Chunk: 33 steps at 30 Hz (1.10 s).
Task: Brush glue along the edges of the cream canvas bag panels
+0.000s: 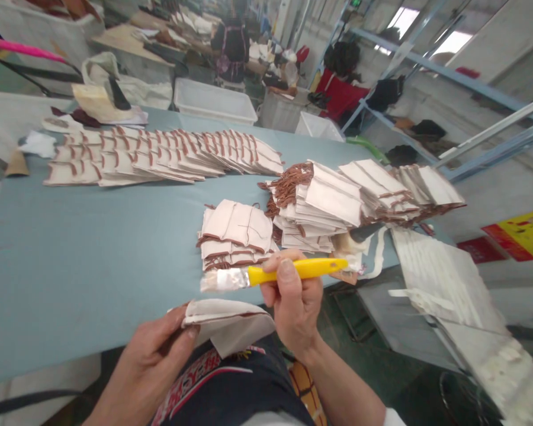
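Note:
A cream fabric piece with brown edging [233,319] is pinched at its left end by my left hand [162,349], above my lap at the table's front edge. My right hand [293,302] grips a paintbrush with a yellow handle [308,267]. Its bristle end, coated in something white, points left over the table, above the fabric piece and apart from it. Just behind the brush sits a small stack of similar cream pieces [237,228]. Larger stacks of cream pieces with brown strands [328,195] stand to the right of it.
A long row of overlapping cream pieces [160,154] lies along the back of the blue-grey table [93,236]. White bins [215,100] stand behind it. To the right are a white-smeared board [453,284] and metal shelving [471,89]. A person [231,47] is in the background.

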Each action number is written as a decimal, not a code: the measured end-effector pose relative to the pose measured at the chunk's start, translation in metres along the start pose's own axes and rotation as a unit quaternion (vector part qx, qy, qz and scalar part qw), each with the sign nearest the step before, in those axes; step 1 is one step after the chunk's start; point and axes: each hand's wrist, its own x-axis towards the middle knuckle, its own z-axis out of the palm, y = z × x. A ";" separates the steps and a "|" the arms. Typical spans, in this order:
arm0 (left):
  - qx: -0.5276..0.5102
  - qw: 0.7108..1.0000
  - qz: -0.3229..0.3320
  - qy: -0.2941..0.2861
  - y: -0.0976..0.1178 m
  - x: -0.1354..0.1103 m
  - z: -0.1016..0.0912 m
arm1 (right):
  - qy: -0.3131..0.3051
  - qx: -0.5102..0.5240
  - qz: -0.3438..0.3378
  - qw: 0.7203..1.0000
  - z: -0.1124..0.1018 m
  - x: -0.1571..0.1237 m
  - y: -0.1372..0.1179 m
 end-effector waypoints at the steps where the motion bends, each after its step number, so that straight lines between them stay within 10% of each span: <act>1: 0.000 1.000 0.001 0.005 0.002 0.000 0.000 | -0.001 0.017 0.016 1.000 0.002 -0.006 -0.003; 15: 0.092 0.982 0.124 0.107 0.005 0.001 0.004 | -0.075 0.064 0.075 0.992 0.010 -0.025 -0.001; 33: 0.063 0.996 -0.010 0.057 0.000 0.007 0.001 | -0.093 -0.066 -0.046 0.992 0.006 -0.014 0.017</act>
